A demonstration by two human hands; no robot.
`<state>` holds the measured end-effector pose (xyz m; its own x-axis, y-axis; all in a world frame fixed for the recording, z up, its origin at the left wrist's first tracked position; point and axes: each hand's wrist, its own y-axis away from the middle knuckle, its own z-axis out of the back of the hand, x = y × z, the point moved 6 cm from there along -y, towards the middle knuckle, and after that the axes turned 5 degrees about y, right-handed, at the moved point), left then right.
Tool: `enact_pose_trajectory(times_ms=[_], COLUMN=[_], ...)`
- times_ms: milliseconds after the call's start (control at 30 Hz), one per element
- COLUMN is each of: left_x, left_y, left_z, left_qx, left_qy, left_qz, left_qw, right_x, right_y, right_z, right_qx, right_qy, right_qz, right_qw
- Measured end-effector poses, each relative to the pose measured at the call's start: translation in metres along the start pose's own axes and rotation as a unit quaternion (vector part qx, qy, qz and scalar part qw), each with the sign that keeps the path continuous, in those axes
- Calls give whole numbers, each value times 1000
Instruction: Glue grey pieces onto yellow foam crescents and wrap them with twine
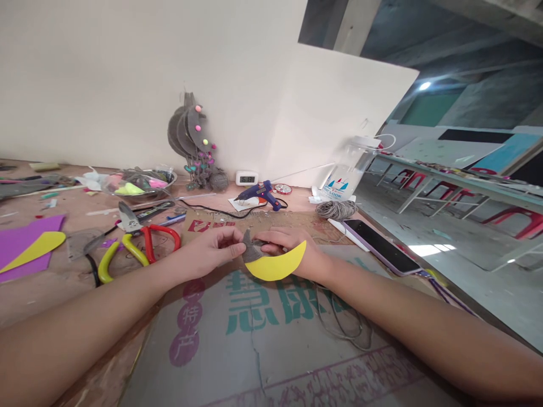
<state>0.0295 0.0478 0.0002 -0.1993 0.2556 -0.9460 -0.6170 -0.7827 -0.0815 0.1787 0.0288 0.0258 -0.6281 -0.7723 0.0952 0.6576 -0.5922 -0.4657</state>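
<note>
A yellow foam crescent (278, 267) is held upright over the flattened cardboard sheet (271, 333), with a grey crescent piece (251, 250) against its upper left end. My left hand (212, 250) pinches the grey piece's tip between thumb and fingers. My right hand (285, 244) curls behind the yellow crescent, its fingers pressed on the grey piece where the two meet. Both forearms reach in from the bottom corners.
Red-handled scissors (155, 237) and yellow-handled pliers (113, 257) lie left of the hands. A blue glue gun (261, 194), a smartphone (379, 246), a coil of twine (336, 210), a clear jug (350, 169) and a grey crescent ornament (190, 138) stand further back. Purple foam sheet (21, 243) at left.
</note>
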Motion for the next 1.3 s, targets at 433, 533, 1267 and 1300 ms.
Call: enact_pose_trajectory(times_ms=[433, 533, 1267, 1300], left_x=[0, 3, 0, 1], left_y=[1, 1, 1, 2], left_z=[1, 0, 0, -1], left_qx=[-26, -24, -23, -25], left_qy=[36, 39, 44, 49], left_qz=[36, 46, 51, 60], left_qw=[998, 998, 997, 997], right_x=[-4, -2, -1, -1], right_y=[1, 1, 0, 0], right_z=[-2, -2, -1, -1], right_qx=[-25, -16, -11, -16], right_qy=[-19, -6, 10, 9], right_qz=[-18, -7, -26, -25], right_qw=[999, 1000, 1000, 1000])
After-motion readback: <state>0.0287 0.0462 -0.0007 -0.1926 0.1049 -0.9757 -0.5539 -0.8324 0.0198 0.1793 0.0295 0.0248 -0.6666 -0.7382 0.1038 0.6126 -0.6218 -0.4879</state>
